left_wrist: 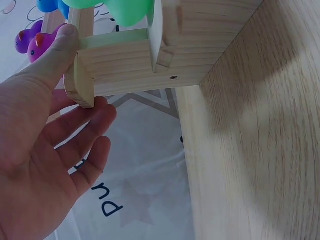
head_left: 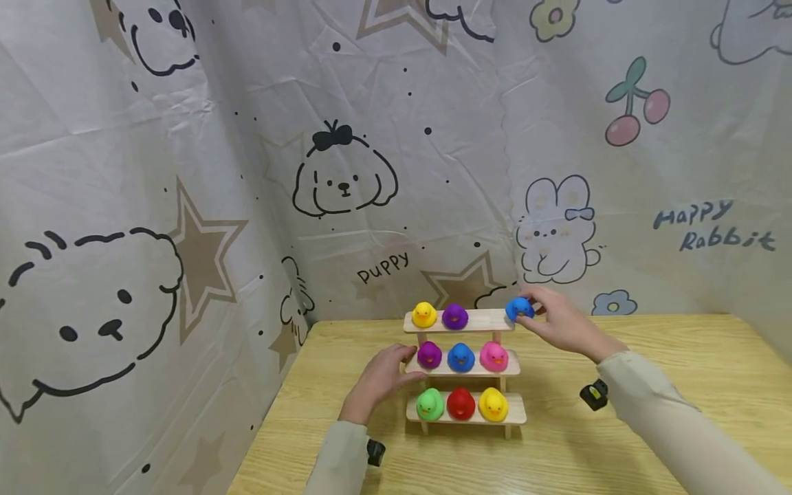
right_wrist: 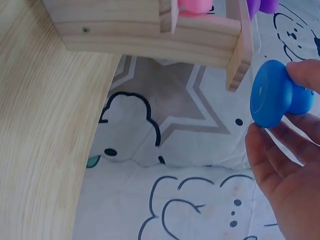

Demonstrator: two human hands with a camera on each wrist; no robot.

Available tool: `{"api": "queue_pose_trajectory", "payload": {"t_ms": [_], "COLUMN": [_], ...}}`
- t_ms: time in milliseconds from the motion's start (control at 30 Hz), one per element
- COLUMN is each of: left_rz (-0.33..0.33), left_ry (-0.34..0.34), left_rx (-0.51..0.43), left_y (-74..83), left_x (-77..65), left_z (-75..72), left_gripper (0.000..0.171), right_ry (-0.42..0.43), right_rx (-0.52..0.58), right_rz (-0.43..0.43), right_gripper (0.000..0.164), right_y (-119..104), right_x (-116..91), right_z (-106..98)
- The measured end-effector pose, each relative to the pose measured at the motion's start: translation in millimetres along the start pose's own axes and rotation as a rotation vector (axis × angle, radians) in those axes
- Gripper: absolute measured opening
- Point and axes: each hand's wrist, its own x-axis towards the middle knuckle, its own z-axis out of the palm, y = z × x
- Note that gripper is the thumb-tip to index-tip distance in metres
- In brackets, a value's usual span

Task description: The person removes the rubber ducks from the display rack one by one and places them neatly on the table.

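A three-tier wooden stand [head_left: 458,386] carries small rubber ducks. My left hand [head_left: 379,378] holds the left end of the middle shelf; in the left wrist view the thumb lies on top and fingertips reach underneath the shelf end [left_wrist: 80,87]. With thumb and fingers, my right hand [head_left: 559,322] grips a blue rubber duck [head_left: 520,309] just off the right end of the top shelf. The right wrist view shows this duck's flat base [right_wrist: 267,95] turned toward the camera. On the top shelf sit a yellow duck [head_left: 424,315] and a purple duck [head_left: 455,317].
Purple [head_left: 430,355], blue [head_left: 460,357] and pink ducks [head_left: 494,356] line the middle shelf. Below them stand green [head_left: 430,404], red [head_left: 460,404] and yellow ducks [head_left: 493,404]. The stand rests on a wood-grain table [head_left: 668,371], with a printed curtain [head_left: 458,172] behind it.
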Motion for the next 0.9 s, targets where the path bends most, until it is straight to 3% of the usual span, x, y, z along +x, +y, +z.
{"api": "queue_pose_trajectory", "payload": {"t_ms": [400, 900], "left_rz": [0.001, -0.012], "left_ry": [0.009, 0.005], "left_rx": [-0.086, -0.092], "left_y": [-2.3, -1.4], "left_x": [0.4, 1.1], "left_z": [2.4, 2.3], "left_gripper": [0.056, 0.054], "right_ry": [-0.019, -0.067], "right_rx": [-0.012, -0.006], "right_rz": [0.045, 0.115], "right_gripper": [0.024, 0.028], "right_y": [16.5, 38.3], "right_x": [-20.7, -47.8], "right_z": [-9.6, -7.6]}}
